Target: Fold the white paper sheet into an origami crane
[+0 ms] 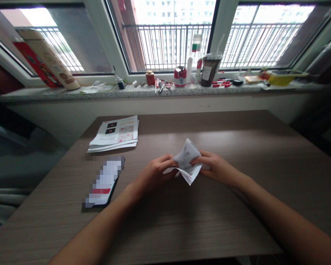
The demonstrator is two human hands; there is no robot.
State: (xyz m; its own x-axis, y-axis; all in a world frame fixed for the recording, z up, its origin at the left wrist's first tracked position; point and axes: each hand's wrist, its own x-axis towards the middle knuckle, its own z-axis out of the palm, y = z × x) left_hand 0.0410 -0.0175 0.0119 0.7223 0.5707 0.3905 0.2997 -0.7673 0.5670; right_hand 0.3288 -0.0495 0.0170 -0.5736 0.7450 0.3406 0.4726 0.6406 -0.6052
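Observation:
Between my hands, above the middle of the table, is a folded sheet of printed paper [188, 156]. It has a diamond-like outline, one point upward and one downward, with layered edges at the lower side. My left hand [161, 168] pinches its left corner, the fingers partly tucked behind the paper. From the right, my right hand [209, 163] grips the other side, with a finger lying across the printed front. The fingertips behind the folds are hidden.
A stack of printed sheets [117, 134] lies at the table's back left. Nearer, beside my left forearm, rests a phone [107, 182] with a blurred screen. Along the windowsill stand a red can [180, 77], a dark drink cup [210, 70] and a yellow basket [283, 79].

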